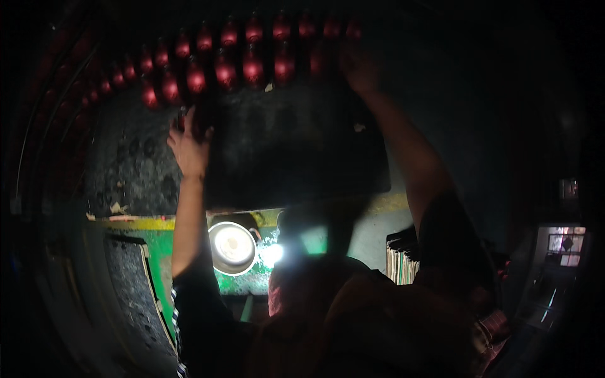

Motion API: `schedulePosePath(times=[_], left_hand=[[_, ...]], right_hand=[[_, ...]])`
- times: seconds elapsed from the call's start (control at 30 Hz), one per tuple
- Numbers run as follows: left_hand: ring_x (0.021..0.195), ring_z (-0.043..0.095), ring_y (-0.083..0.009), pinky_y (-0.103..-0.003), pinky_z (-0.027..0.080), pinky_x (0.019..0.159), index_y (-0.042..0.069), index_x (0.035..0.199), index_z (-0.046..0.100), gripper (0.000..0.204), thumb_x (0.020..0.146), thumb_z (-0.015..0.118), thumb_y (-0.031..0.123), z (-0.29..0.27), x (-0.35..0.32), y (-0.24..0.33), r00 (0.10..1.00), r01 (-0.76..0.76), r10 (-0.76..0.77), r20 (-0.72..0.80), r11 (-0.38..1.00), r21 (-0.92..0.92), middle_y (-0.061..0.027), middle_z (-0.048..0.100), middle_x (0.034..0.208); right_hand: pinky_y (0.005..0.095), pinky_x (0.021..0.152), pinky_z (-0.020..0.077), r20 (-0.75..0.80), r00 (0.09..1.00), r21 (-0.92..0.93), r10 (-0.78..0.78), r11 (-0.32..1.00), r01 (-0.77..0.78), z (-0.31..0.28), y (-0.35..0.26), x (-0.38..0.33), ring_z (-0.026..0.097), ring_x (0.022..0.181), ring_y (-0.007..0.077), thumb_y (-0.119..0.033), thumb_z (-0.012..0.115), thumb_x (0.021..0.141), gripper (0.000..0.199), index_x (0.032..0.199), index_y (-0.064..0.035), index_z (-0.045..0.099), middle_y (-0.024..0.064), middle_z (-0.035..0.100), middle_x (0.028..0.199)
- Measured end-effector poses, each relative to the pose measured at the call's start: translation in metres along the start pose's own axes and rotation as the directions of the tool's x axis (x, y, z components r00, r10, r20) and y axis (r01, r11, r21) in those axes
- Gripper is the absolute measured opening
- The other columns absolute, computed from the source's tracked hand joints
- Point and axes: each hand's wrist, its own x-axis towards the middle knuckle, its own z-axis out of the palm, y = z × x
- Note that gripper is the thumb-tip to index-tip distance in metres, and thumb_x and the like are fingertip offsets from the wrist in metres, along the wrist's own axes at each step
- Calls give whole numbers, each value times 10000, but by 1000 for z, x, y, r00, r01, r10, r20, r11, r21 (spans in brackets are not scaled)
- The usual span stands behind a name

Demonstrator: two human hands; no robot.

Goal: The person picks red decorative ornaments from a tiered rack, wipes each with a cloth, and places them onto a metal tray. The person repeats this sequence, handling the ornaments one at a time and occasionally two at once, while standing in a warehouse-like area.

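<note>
Along the far edge of the dark board (283,135), two rows of red rounded pieces (225,72) line up, back row running longer at both ends. L hand (189,148) is just nearside of the front row, toward the board's L end: fingers parted around something dark, poss. another red piece; can't tell if gripped. R hand (360,70) is by the rows' R end, nr the far R corner; fingers lost in shadow, so can't tell if spread or pinching.

Progress, as far as it shows: two rows standing, front one prob. incomplete at its R end, though v. dim there. Can't tell whether rows are being filled or thinned, nor how many pcs remain. Dull round marks dot the board's L half; pale scraps lie nr its near L corner. Beyond the near edge: metal pot (236,269), brightly lit inside.
</note>
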Motion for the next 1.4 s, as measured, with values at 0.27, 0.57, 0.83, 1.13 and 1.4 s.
schedulePosePath(times=[0.27, 0.57, 0.83, 1.13, 1.4], left_hand=[[1283, 411, -469, -511, 392, 1072, 331, 1443, 469, 698, 827, 768, 197, 18, 1, -1, 995, -55, 54, -80, 998, -14, -264, 384, 1430], [1319, 457, -317, -440, 354, 1133, 62, 1443, 476, 636, 865, 740, 98, -43, -109, -19, 918, 201, -394, -41, 553, -809, -165, 475, 1449], [1241, 543, -353, -517, 469, 1036, 50, 1407, 486, 532, 990, 561, 371, -97, -304, -38, 663, 0, -601, 447, -597, -802, -180, 535, 1402], [1147, 527, -345, -469, 559, 826, 125, 1409, 477, 762, 771, 743, 445, -81, -367, -140, 768, -245, -286, 574, -958, -150, -195, 446, 1377], [1149, 545, -319, -440, 548, 865, 97, 1398, 489, 709, 795, 727, 386, -97, -423, -191, 810, -144, -126, 573, -989, -15, -187, 482, 1353]], right_hand=[[522, 1023, 455, 217, 910, 84, 354, 922, -378, 48, 1, -7, 438, 1282, 457, -290, 705, 848, 626, 1418, -395, 469, 235, 412, 1412], [427, 1145, 368, 579, 690, 801, 435, -145, -580, -48, 54, -77, 425, 1367, 283, -150, 713, 820, 705, 1475, -140, 451, 99, 435, 1491], [482, 1099, 380, 679, 610, -23, -408, -842, -539, -110, -123, -190, 440, 1351, 332, -331, 479, 995, 582, 1505, -75, 359, 171, 428, 1495], [343, 632, 609, 495, 255, -559, -830, -529, -638, -91, -382, -259, 694, 917, 268, -413, 561, 975, 557, 1299, 39, 534, 207, 652, 1147], [434, 860, 604, 487, 375, -396, -789, -582, -710, -80, -494, -326, 662, 1051, 368, -360, 519, 1009, 538, 1356, 51, 493, 286, 605, 1238]])
